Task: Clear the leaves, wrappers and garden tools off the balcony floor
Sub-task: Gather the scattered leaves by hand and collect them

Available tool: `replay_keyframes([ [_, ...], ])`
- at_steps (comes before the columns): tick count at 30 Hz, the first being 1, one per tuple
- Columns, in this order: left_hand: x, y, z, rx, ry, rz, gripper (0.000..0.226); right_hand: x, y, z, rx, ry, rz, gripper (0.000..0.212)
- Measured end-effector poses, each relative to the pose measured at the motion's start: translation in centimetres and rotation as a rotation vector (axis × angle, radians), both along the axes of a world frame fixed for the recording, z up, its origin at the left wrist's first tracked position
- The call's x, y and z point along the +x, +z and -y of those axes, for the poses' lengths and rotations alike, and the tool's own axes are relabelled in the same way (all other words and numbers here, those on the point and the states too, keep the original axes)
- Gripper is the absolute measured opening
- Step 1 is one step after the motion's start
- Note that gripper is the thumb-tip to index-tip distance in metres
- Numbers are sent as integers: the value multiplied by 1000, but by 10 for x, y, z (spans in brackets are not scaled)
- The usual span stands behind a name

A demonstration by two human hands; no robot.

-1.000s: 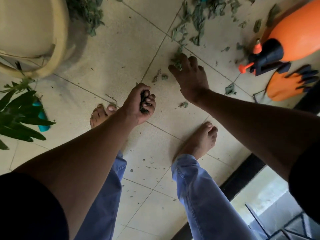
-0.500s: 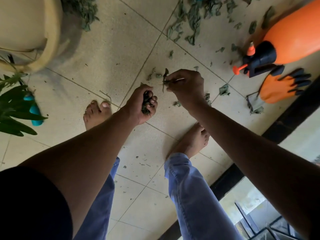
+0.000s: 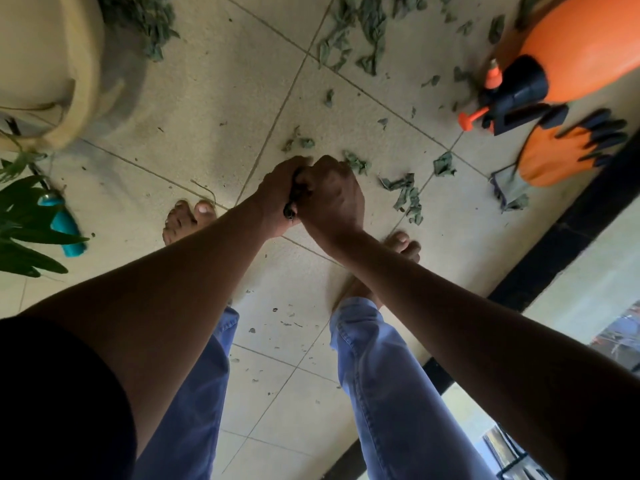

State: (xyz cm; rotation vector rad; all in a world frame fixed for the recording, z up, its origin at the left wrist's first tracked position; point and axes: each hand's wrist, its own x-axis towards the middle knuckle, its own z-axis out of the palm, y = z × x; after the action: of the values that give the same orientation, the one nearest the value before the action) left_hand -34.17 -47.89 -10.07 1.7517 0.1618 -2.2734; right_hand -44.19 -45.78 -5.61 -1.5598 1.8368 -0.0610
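Left hand: the left hand (image 3: pixel 277 194) is clenched around a dark wad of gathered leaves (image 3: pixel 292 202), a bit of which pokes out below the fist.
Right hand: the right hand (image 3: pixel 330 197) is curled, knuckles up, pressed against the left hand at the wad; whether its fingers grasp anything I cannot tell.
Loose leaves: dry leaf scraps (image 3: pixel 405 195) lie on the tiled floor (image 3: pixel 207 98) just right of the hands; a thicker scatter (image 3: pixel 356 32) sits farther away near the top, and another heap (image 3: pixel 145 19) lies beside the pot.
Sprayer: an orange pressure sprayer (image 3: pixel 571 53) with a black head lies on its side at the upper right.
Glove: an orange glove with dark fingertips (image 3: pixel 561 154) lies just below the sprayer, near the black floor edge.
Wrapper: a flat, clear wrapper-like piece (image 3: pixel 507 188) lies touching the glove's left side.
Pot: a large cream pot (image 3: pixel 45 64) fills the upper left corner.
Plant: green plant leaves (image 3: pixel 24 220) reach in from the left, over a teal handle (image 3: pixel 67 230) lying on the floor.
Person: bare feet and blue trousers (image 3: pixel 381 375) stand on the tiles below the hands.
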Motion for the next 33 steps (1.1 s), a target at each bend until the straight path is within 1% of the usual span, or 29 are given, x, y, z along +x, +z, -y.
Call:
replay_keyframes([
  [3,-2,-4,-2,5,-9,25,39,-7,6,4,13,59,36,20],
  [6,0,-8,-6,65,25,-3,42,-22,6,5,-93,-24,70,16],
  [8,3,-10,-8,145,84,-27,40,-39,-6,7,-139,8,-22,27],
  [9,4,-12,-9,169,89,-35,40,-48,-15,8,-108,69,-103,32],
  [11,6,-14,-11,193,69,-32,41,-66,-35,10,43,231,-254,52],
  [12,7,-14,-13,201,58,-25,41,-72,-42,10,119,303,-281,62],
  [13,8,-15,-14,207,50,-20,41,-76,-48,9,159,359,-273,67],
  [14,10,-15,-16,211,43,-16,41,-77,-52,6,165,406,-250,65],
  [16,13,-16,-19,217,22,-10,41,-76,-57,2,127,484,-200,55],
  [18,17,-16,-22,223,-16,1,41,-74,-59,1,98,510,-166,45],
  [20,21,-16,-27,237,-41,8,41,-74,-61,4,84,460,-136,36],
  [25,30,-18,-36,239,-46,4,37,-85,-62,9,46,215,-93,19],
  [28,35,-19,-40,233,-43,5,37,-90,-57,-2,55,214,-58,22],
  [31,39,-19,-43,233,-46,-1,36,-88,-54,-22,65,306,-65,22],
  [32,39,-18,-45,234,-46,-3,36,-87,-54,-28,64,325,-78,26],
  [33,39,-18,-46,233,-46,-5,36,-85,-55,-31,66,319,-86,34],
])
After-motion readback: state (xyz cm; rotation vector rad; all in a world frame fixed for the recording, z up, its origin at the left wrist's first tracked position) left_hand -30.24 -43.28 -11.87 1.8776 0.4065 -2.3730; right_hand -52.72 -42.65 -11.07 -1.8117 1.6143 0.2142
